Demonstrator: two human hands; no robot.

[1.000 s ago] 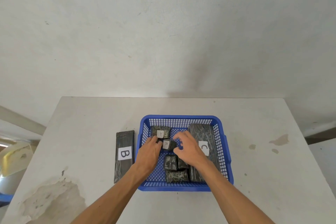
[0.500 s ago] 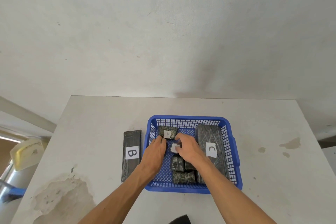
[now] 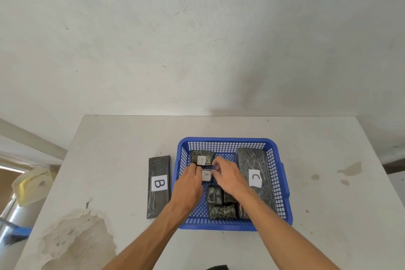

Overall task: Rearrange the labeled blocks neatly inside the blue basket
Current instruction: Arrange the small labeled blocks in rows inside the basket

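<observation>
A blue basket sits on the white table. Inside, a small dark block labelled A is pinched between my left hand and my right hand. Just behind it lies another small A block at the basket's far left. Several unlabelled small dark blocks lie near the front, partly under my right wrist. A long block labelled C runs along the basket's right side. A long block labelled B lies on the table left of the basket.
The table has stains at the right and a patch of worn paint at the front left. Its left edge drops to a yellowish object below. A plain wall stands behind.
The camera view has shifted slightly. Both hands stay on the small A block, which now sits flatter, label up, just in front of the other A block.
</observation>
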